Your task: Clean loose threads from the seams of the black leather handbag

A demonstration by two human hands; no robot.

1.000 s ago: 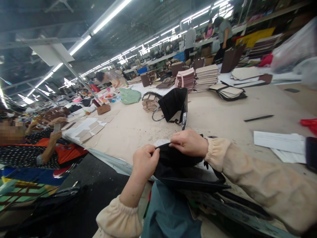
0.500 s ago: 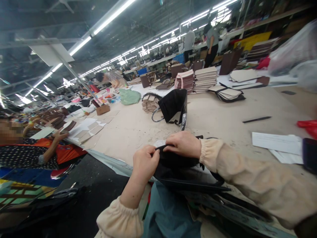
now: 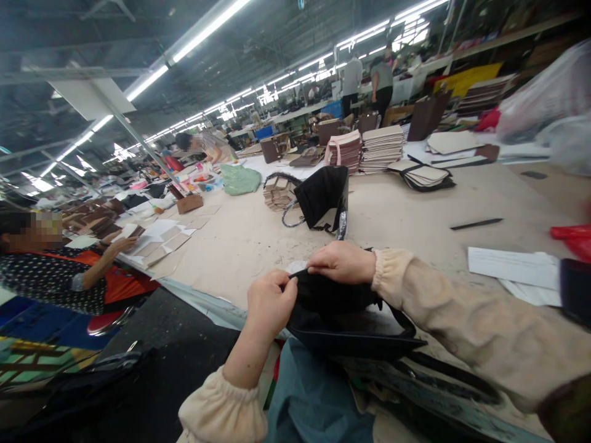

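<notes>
A black bag (image 3: 355, 341) lies with its mouth open at the table's near edge, close to my body. My left hand (image 3: 272, 301) pinches the left corner of its rim between thumb and fingers. My right hand (image 3: 341, 261) grips the far side of the same rim, a short way to the right, with the fingers bent over the edge. The bag's dark inside shows below my right hand, with a paler patch toward the right. Beyond my hands stands another black bag (image 3: 323, 197), tilted and open, its handles partly wrapped.
Stacked panels (image 3: 382, 147) stand farther back beside a green plastic bag (image 3: 240, 179). At right lie a black strip (image 3: 476, 224), white papers (image 3: 512, 267) and a red plastic bag (image 3: 575, 237). On the left, a co-worker in an orange apron (image 3: 124, 283) handles flat pieces.
My right hand has shifted slightly up, and the bag's mouth shows a little wider. The co-worker at left has raised their hands with a piece.
</notes>
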